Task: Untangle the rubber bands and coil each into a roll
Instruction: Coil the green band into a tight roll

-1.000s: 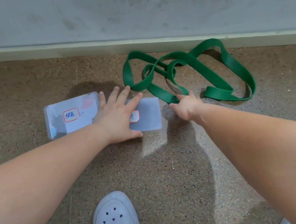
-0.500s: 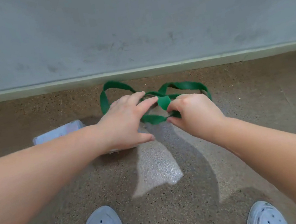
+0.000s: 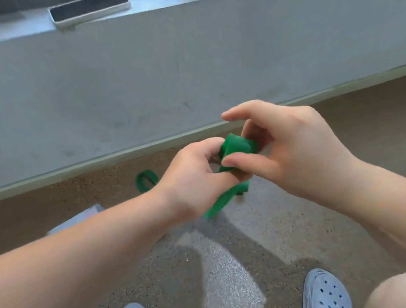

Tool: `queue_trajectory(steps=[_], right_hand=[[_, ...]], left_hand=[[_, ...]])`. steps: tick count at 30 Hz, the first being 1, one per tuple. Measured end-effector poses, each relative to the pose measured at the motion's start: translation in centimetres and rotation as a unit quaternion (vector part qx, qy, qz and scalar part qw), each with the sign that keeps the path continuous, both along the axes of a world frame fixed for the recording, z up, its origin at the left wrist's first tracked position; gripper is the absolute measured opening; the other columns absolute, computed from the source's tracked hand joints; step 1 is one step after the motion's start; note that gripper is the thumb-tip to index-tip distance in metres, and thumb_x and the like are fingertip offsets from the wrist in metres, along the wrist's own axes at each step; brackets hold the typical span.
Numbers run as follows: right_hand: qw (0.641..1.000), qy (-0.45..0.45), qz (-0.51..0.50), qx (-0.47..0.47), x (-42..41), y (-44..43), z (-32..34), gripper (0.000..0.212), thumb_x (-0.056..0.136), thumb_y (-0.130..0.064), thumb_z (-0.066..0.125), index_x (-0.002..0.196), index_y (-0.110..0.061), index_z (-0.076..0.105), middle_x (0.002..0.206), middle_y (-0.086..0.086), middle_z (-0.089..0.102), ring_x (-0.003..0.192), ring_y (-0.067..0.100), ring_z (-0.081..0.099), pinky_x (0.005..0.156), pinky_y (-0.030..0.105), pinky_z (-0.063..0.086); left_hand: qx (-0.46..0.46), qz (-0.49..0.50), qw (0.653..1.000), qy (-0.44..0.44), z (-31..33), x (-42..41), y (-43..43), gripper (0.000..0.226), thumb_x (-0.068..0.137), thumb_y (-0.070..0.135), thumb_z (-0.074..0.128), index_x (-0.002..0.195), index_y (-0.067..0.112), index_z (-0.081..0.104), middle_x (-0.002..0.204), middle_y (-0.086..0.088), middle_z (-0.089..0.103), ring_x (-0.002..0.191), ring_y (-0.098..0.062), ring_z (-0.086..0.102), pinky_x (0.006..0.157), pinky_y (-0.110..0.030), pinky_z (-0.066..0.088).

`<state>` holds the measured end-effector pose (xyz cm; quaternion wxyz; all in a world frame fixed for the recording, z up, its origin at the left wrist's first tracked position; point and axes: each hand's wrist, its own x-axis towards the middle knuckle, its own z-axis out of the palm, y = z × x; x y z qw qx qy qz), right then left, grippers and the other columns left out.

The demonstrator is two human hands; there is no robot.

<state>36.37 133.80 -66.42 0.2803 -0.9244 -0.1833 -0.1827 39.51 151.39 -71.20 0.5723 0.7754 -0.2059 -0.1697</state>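
**Coiling barely begun: band bunched btwn both hands**

The flat green rubber band [image 3: 236,147] is held up off the speckled brown floor [image 3: 356,156], mid-scene. The left hand [image 3: 195,179] has its fingers curled round it. The right hand [image 3: 288,145] pinches the bunch w/ thumb & lower fingers, index lifted clear. No tidy roll yet, and a tail hangs below the left hand. A green loop [image 3: 145,180] lies on the floor to the far left; same band or a 2nd, can't tell. Room: open floor near & right, grey wall [image 3: 184,77] close beyond, pale plastic case [image 3: 81,218] by the left forearm.
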Motion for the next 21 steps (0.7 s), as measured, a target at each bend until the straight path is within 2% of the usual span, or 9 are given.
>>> queue_trajectory(steps=[2,5,8,11,13,16,17,19,21], right_hand=[[0.99,0.093,-0.02,0.1,-0.6,-0.7,0.2,0.029,0.071,-0.042,0.083,0.092,-0.024,0.075,0.072,-0.007,0.071,0.065,0.012,0.065,0.068,0.037,0.054],[0.96,0.227,0.029,0.16,-1.0,-1.7,0.0,0.021,0.07,-0.038,0.087,0.081,-0.022,0.077,0.072,-0.003,0.075,0.068,0.02,0.07,0.067,0.042,0.057],[0.958,0.226,0.05,0.172,-1.6,-2.0,-0.1,0.018,0.075,-0.034,0.086,0.077,-0.019,0.076,0.068,0.002,0.072,0.062,0.023,0.065,0.06,0.041,0.054],[0.948,0.209,0.035,0.238,-1.9,-2.1,-0.4,0.024,0.075,-0.035,0.085,0.074,-0.014,0.073,0.068,0.011,0.07,0.06,0.031,0.06,0.057,0.044,0.05],[0.933,0.22,0.016,0.284,-1.6,-2.1,-1.0,0.031,0.071,-0.04,0.085,0.075,-0.012,0.073,0.071,0.015,0.07,0.06,0.029,0.06,0.059,0.049,0.051],[0.918,0.271,-0.008,0.29,-0.9,-2.3,-2.2,0.031,0.074,-0.041,0.085,0.081,-0.012,0.075,0.08,0.018,0.073,0.067,0.023,0.064,0.065,0.051,0.057],[0.908,0.299,0.0,0.293,-0.8,-2.4,-2.4,0.027,0.078,-0.035,0.083,0.085,-0.011,0.075,0.083,0.017,0.074,0.07,0.02,0.066,0.067,0.046,0.059],[0.896,0.337,0.023,0.29,-0.8,-2.8,-2.9,0.019,0.084,-0.024,0.079,0.091,-0.007,0.075,0.086,0.015,0.076,0.073,0.018,0.068,0.068,0.038,0.059],[0.908,0.333,0.027,0.254,-0.6,-3.0,-3.5,0.018,0.084,-0.027,0.08,0.088,-0.01,0.076,0.083,0.014,0.076,0.071,0.028,0.068,0.07,0.048,0.058]], left_hand=[[-0.004,0.011,1.0,0.024,0.2,-1.4,-0.6,0.021,0.079,0.026,0.076,0.099,0.02,0.069,0.093,-0.013,0.074,0.092,-0.035,0.072,0.086,-0.059,0.055],[0.014,0.029,0.999,0.03,-0.2,-3.1,-0.8,0.031,0.077,0.037,0.073,0.1,0.018,0.066,0.093,-0.014,0.073,0.093,-0.041,0.069,0.082,-0.061,0.053],[0.041,0.017,0.999,0.002,-0.4,-4.3,-0.8,0.036,0.078,0.043,0.071,0.106,0.023,0.064,0.095,-0.005,0.072,0.093,-0.033,0.069,0.082,-0.056,0.055],[0.011,0.018,0.999,-0.032,-0.2,-5.0,-1.4,0.026,0.086,0.028,0.071,0.11,0.025,0.063,0.099,0.0,0.071,0.095,-0.025,0.067,0.084,-0.048,0.056],[-0.039,0.03,0.999,-0.017,-0.7,-4.7,-2.0,0.024,0.09,0.015,0.069,0.113,0.021,0.064,0.102,-0.006,0.07,0.099,-0.028,0.065,0.085,-0.044,0.057],[-0.078,0.026,0.996,0.03,-2.0,-3.9,-2.3,0.029,0.091,0.021,0.067,0.119,0.017,0.062,0.11,-0.021,0.068,0.107,-0.043,0.062,0.093,-0.058,0.053],[-0.067,0.017,0.997,0.034,-2.4,-3.6,-2.2,0.031,0.091,0.025,0.065,0.12,0.016,0.061,0.11,-0.023,0.067,0.106,-0.043,0.063,0.094,-0.06,0.052],[-0.02,-0.003,1.0,0.024,-3.2,-3.2,-1.8,0.03,0.091,0.027,0.063,0.117,0.014,0.06,0.105,-0.019,0.068,0.097,-0.033,0.066,0.089,-0.054,0.054],[0.011,-0.023,0.999,0.031,-3.7,-3.0,-1.6,0.03,0.09,0.031,0.063,0.117,0.018,0.06,0.097,-0.011,0.069,0.084,-0.024,0.064,0.078,-0.053,0.053]])
